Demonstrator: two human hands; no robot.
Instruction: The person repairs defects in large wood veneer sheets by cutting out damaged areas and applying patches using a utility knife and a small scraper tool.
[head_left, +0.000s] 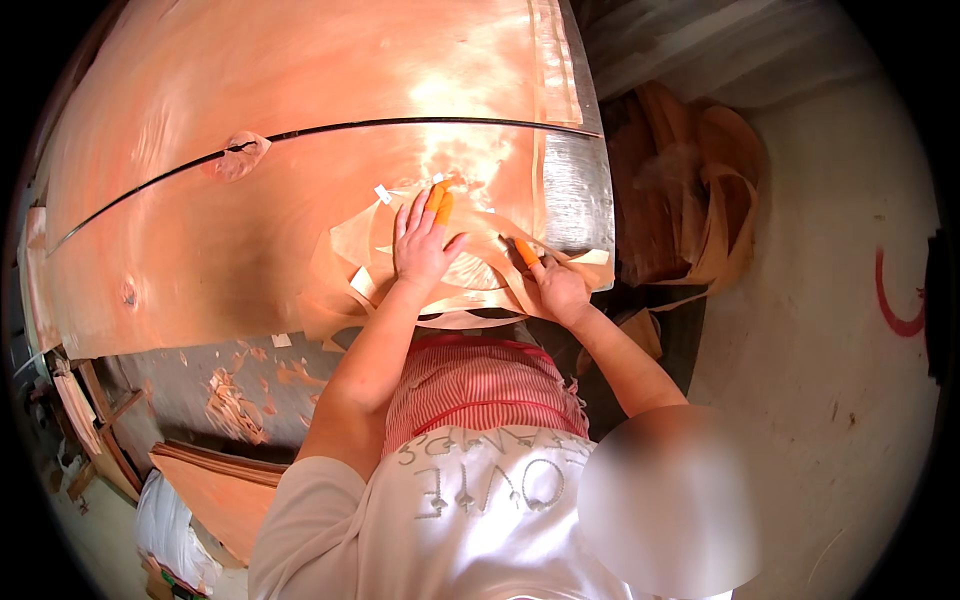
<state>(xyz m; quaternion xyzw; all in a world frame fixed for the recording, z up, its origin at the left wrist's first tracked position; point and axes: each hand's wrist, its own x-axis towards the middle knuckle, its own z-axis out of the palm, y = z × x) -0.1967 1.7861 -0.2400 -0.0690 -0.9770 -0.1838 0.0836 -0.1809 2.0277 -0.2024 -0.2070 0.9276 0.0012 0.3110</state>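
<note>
My left hand lies flat with stretched fingers on thin loose strips of wood veneer. Orange covers wrap some of its fingers. To its right, my right hand rests over the curved veneer strips, an orange cover on its index finger. That finger points forward and the others are curled. A short dark tip shows just beyond it; whatever the curled fingers hold is mostly hidden. Underneath is a broad orange-brown veneer sheet, and small white pieces of tape lie near my left hand.
A long dark seam crosses the sheet, passing a torn patch. A bare metal surface shows at the table's right. Curled veneer offcuts heap beyond it. Scraps and stacked boards are at lower left.
</note>
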